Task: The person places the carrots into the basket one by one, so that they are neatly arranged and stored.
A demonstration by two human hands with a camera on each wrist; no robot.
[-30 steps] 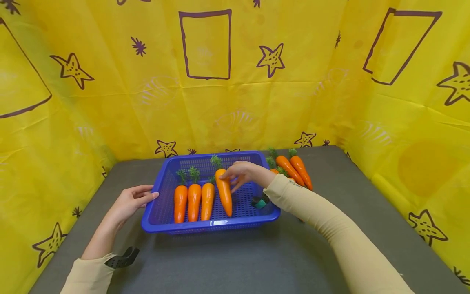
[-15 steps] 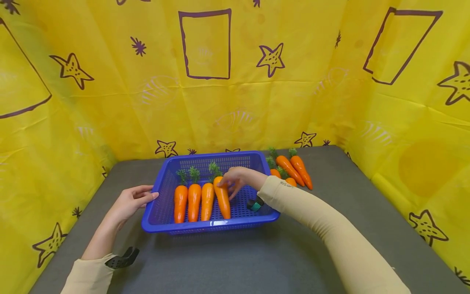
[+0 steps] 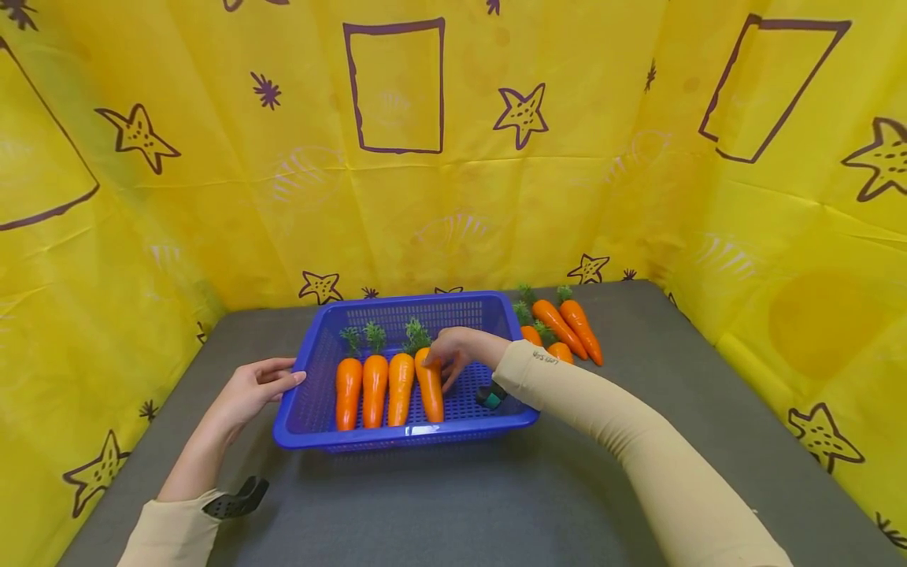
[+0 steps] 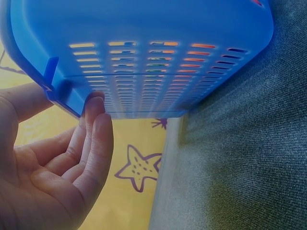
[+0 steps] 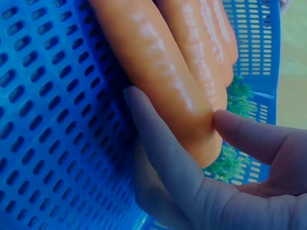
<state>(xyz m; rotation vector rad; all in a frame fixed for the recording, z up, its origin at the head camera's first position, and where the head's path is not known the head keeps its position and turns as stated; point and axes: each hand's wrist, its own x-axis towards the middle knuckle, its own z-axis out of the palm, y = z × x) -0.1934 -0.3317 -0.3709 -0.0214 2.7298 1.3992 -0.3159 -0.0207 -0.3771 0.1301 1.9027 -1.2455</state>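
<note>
A blue plastic basket [image 3: 453, 431] holds a row of orange carrots with green tops. My left hand [image 3: 246, 394] grips its left rim, thumb over the edge and fingers under it against the slotted outer wall [image 4: 129, 79]. Inside the basket, my right hand [image 3: 457, 354] pinches the rightmost carrot [image 3: 431, 390] near its leafy end. The right wrist view shows the thumb on one side of this carrot [image 5: 158, 72] and the fingers on the other. It lies beside another carrot [image 3: 401, 386], their tops bunched together.
Several more carrots [image 3: 577, 327] lie on the grey table [image 3: 453, 504] right of the basket, some partly hidden by the right sleeve [image 3: 602, 409]. A yellow patterned curtain [image 3: 453, 213] surrounds the table at the back and sides.
The right hand has lowered its carrot and brought it leftward, from tilted and apart to nearly parallel beside the row. The left hand and basket have stayed still.
</note>
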